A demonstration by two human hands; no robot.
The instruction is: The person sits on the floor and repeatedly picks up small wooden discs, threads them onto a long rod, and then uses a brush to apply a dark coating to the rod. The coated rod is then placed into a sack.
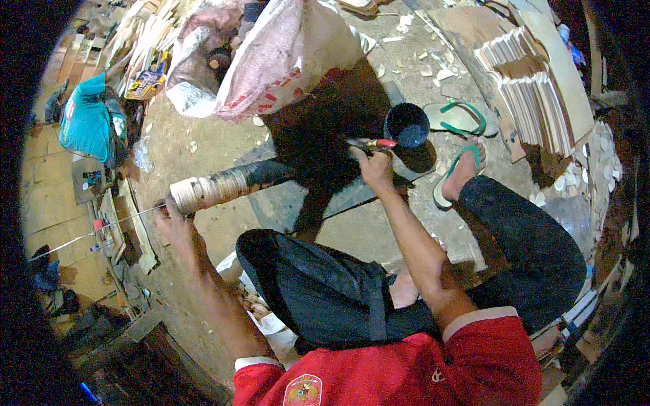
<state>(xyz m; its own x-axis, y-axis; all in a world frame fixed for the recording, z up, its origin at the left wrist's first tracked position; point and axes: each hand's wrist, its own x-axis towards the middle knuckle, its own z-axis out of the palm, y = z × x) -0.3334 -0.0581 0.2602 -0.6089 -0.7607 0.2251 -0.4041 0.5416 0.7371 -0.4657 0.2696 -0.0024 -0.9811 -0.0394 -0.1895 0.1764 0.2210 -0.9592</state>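
Note:
My left hand [177, 220] is closed around the near end of a thin metal rod [128, 218], just at the left end of a stack of round wooden pieces [220, 189]. The stack is packed tight along the rod. Its left part is pale wood, the middle is streaked, and the right end is black. In my right hand [376, 168] is a paintbrush [384, 143] with a red handle, held right of the black end and apart from it. A dark round pot [407, 124] stands just beyond that hand; its contents are hard to make out.
A large white and pink sack [291, 57] stands ahead, casting a deep shadow. Stacked thin wooden slats [535, 101] lie at the far right. A loose green-strapped sandal [464, 118] is near my sandalled foot [462, 174]. Another person [88, 122] is at far left.

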